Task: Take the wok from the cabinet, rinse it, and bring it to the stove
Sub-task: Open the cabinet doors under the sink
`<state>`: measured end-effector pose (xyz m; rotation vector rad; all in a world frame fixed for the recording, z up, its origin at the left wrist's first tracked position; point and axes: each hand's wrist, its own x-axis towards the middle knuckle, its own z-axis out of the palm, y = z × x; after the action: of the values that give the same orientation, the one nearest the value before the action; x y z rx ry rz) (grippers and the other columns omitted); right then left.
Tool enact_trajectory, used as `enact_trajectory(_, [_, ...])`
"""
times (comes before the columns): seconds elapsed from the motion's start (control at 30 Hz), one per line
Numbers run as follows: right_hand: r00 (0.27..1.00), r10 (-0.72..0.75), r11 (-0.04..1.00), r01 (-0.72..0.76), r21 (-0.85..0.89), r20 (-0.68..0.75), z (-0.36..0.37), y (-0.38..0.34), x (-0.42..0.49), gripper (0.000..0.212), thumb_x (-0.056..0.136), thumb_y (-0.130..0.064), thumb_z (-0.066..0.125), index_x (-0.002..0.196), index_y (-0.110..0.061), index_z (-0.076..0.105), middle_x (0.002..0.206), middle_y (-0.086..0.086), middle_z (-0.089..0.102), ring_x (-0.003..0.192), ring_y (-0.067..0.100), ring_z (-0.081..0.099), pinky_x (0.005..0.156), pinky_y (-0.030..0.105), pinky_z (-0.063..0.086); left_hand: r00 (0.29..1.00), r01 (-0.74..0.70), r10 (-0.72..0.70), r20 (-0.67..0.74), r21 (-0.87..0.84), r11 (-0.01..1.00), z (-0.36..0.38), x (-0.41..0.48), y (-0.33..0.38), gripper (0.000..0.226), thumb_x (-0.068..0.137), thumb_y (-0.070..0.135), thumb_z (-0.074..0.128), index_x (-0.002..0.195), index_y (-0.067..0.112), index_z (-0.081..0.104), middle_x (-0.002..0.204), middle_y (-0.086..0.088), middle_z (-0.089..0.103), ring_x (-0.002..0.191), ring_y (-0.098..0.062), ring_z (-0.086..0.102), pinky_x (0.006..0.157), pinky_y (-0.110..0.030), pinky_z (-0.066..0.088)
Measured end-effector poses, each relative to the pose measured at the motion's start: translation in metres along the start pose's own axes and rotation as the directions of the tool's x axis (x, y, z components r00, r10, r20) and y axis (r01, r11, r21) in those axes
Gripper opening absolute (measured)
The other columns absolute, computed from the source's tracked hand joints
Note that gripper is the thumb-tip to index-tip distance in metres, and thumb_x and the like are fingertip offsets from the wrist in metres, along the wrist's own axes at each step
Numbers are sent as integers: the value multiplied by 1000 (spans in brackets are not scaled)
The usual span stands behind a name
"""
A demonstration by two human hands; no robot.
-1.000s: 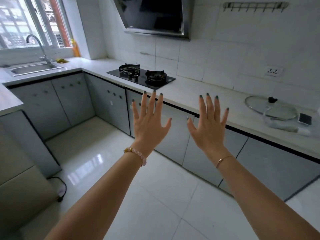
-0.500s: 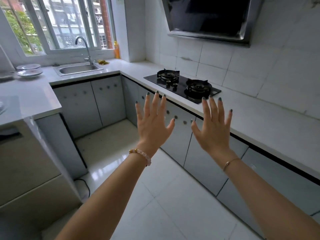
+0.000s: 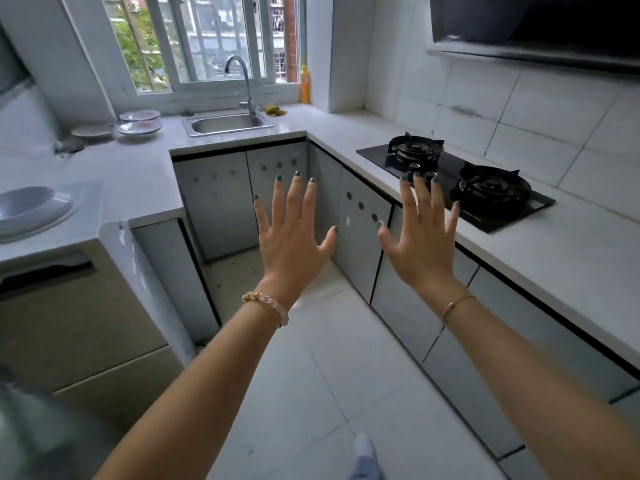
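My left hand (image 3: 292, 237) and my right hand (image 3: 420, 237) are held up in front of me, fingers spread and straight, holding nothing. Behind them run grey base cabinets (image 3: 360, 233) with shut doors under a white counter. A black two-burner gas stove (image 3: 460, 181) is set in the counter at the right. The steel sink (image 3: 227, 124) with its curved tap (image 3: 242, 81) sits under the window at the back. No wok is in view.
Stacked white plates (image 3: 138, 123) stand left of the sink and a white bowl (image 3: 31, 209) rests on the left counter. A beige appliance (image 3: 69, 313) fills the lower left. A yellow bottle (image 3: 304, 84) stands by the window. The range hood (image 3: 533, 22) hangs over the stove. White floor tiles (image 3: 329, 375) lie ahead.
My view has swung left and moved nearer the corner, so the sink and window now sit in the middle. Both hands stay raised and spread.
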<state>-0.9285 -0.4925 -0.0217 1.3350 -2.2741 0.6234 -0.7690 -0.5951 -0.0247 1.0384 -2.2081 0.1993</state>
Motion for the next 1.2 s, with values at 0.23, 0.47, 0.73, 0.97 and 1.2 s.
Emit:
enact_trajectory(0.23, [994,-96,991,89,103,61,90,-3,99,69,90,-44,41,149,-18,17,157,5,17,146,27,7,114,60,5,997,71,-70,-14,108,992,67,77,-28,76,82,51,52,144,17,26,153,-7,24,145,-28,9,112,-54,-2])
enact_trajectory(0.47, [986,-156,971,141,194,62,159,11,214,70,90,-47,41,149,-22,14,158,2,15,146,25,4,114,58,4,989,146,-150,4,197,969,131,174,-43,75,83,50,53,145,20,24,155,-4,22,145,-27,8,114,-57,2])
enact_trajectory(0.73, [970,-229,954,207,216,81,220,10,299,74,89,-46,46,150,-19,14,159,4,14,147,26,6,114,58,4,974,223,-226,-14,220,950,185,237,-69,75,82,50,56,144,20,27,153,-5,25,145,-26,9,115,-58,6])
enact_trajectory(0.97, [963,-252,947,224,232,98,282,-6,364,75,89,-46,46,151,-21,12,159,2,13,147,24,3,114,58,2,969,239,-246,2,221,946,241,295,-110,77,81,53,54,144,21,25,153,-4,24,145,-26,8,115,-56,1])
enact_trajectory(1.2, [962,-259,951,238,198,87,346,-33,452,75,89,-48,42,151,-22,9,160,1,8,147,23,0,115,57,1,969,247,-247,-26,204,947,296,378,-173,80,79,51,57,145,21,23,154,-5,23,145,-27,8,114,-54,-3])
